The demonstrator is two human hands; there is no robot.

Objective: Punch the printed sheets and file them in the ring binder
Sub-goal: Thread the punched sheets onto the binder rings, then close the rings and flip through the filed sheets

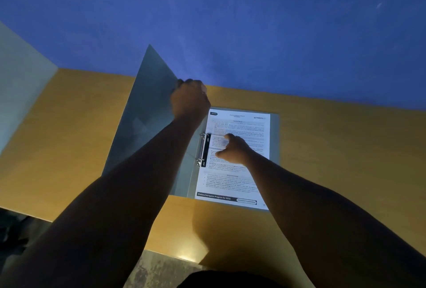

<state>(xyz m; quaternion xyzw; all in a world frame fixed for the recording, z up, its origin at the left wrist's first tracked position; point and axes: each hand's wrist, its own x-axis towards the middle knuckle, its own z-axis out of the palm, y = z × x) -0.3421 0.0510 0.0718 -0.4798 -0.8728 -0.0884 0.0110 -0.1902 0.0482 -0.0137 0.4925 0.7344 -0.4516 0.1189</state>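
left hand (190, 98) fingers grip binder cover (147, 112); close slowly while right hand (232, 149), fingers loosely spread, keeps sheets (235, 179) flat nr rings (202, 149).

i see a yellow-brown table (322, 149) set against a blue wall (253, 22). one grey ring binder (274, 140) lies open on it, back cover flat on the tabletop, near the far edge. the front cover (147, 103) stands raised off the surface. near edge bare.
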